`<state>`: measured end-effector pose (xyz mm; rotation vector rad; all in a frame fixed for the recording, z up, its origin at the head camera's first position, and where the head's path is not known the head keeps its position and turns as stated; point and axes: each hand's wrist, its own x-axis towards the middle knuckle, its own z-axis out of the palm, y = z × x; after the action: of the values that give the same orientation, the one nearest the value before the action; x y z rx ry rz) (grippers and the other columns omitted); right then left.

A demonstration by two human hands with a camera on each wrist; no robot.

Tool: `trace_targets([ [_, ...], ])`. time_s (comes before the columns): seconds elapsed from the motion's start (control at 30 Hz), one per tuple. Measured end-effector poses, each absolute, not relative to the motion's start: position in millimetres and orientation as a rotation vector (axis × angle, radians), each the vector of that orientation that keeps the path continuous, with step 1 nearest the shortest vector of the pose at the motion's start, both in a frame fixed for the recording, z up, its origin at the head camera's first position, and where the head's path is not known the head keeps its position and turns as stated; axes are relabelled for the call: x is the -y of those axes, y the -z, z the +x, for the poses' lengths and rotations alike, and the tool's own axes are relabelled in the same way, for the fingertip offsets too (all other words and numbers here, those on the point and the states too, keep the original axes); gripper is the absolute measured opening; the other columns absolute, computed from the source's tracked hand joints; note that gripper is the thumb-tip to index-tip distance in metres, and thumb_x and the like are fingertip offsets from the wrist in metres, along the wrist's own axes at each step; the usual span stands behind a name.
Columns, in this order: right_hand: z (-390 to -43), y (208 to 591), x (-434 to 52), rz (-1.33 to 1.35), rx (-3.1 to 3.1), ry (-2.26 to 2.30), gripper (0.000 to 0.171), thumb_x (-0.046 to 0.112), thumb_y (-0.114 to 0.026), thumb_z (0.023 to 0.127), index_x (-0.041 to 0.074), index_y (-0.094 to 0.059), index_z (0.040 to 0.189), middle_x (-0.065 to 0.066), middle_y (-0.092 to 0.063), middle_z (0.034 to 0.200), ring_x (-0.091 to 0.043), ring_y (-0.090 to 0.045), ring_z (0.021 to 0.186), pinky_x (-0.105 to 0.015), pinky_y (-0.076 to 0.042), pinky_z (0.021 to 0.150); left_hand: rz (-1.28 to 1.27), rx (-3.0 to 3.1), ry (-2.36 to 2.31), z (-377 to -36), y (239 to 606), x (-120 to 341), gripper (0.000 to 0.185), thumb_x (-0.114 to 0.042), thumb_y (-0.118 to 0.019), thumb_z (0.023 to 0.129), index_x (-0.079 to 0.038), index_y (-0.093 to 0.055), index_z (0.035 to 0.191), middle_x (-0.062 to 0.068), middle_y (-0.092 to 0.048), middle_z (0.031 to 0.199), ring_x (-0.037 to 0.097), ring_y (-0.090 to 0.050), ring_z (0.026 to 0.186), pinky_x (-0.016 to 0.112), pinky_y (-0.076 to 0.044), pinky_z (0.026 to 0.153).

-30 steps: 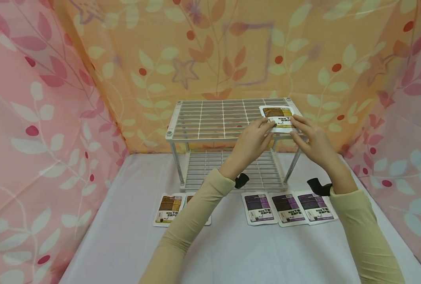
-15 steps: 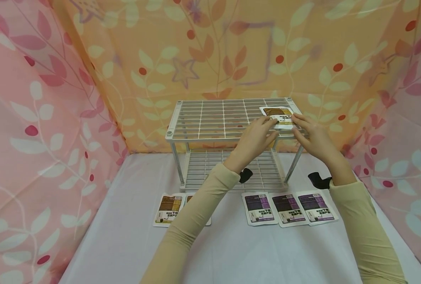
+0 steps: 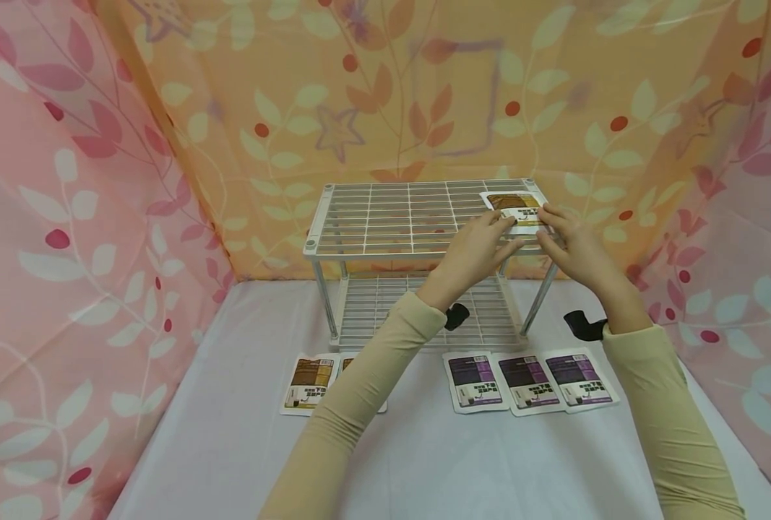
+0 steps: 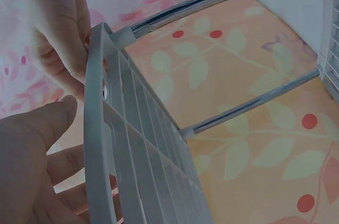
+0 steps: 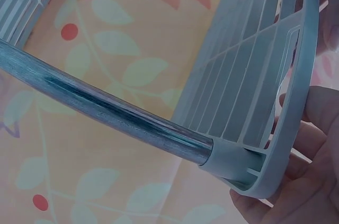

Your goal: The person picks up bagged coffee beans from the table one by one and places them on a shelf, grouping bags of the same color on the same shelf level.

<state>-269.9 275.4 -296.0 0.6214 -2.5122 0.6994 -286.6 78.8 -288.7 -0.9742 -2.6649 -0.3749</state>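
A flat white packet (image 3: 522, 209) with a brown and yellow label lies at the right end of the top shelf of a white two-tier wire rack (image 3: 385, 217). My left hand (image 3: 479, 245) touches its left edge with extended fingers, the thumb held apart. From the other side my right hand (image 3: 580, 249) rests its fingertips on the packet's right edge, near the rack's corner. In the left wrist view, the left thumb (image 4: 58, 115) is just outside the shelf rim (image 4: 95, 128). The right wrist view shows the right fingers (image 5: 302, 181) around the shelf's corner, below the packet level.
Three purple-labelled packets (image 3: 476, 383) lie in a row in front of the rack on the white cloth. Brown-labelled packets (image 3: 308, 383) lie front left, partly behind the left sleeve (image 3: 359, 390). Patterned curtains (image 3: 294, 108) enclose the back and sides.
The packet on the top shelf has shifted slightly right and back, flatter on the shelf. Both hands have moved a little right with it. The packets on the cloth stay put.
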Motion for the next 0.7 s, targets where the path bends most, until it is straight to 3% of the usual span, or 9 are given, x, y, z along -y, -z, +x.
trace_targets([
  [0.23, -269.2, 295.1, -274.3, 0.582, 2.542, -0.715, 0.045, 0.012, -0.055, 0.092, -0.012, -0.046, 0.129, -0.031, -0.039, 0.137, -0.050, -0.037, 0.124, -0.062, -0.034, 0.096, -0.975, 2.672, 0.385, -285.9, 287.8, -79.2, 0.054, -0.050, -0.038, 0.095, -0.020, -0.042, 0.140, 0.008, -0.039, 0.144, 0.022, -0.044, 0.127, 0.033, -0.037, 0.105],
  [0.7, -261.9, 294.4, -275.5, 0.565, 2.562, -0.733, 0.046, 0.016, -0.055, 0.094, -0.012, -0.046, 0.129, -0.030, -0.036, 0.139, -0.051, -0.044, 0.116, -0.061, -0.043, 0.086, -0.997, 2.636, 0.349, -281.0, 286.3, -82.9, 0.054, -0.049, -0.039, 0.095, -0.018, -0.044, 0.138, 0.010, -0.043, 0.141, 0.022, -0.052, 0.119, 0.030, -0.043, 0.099],
])
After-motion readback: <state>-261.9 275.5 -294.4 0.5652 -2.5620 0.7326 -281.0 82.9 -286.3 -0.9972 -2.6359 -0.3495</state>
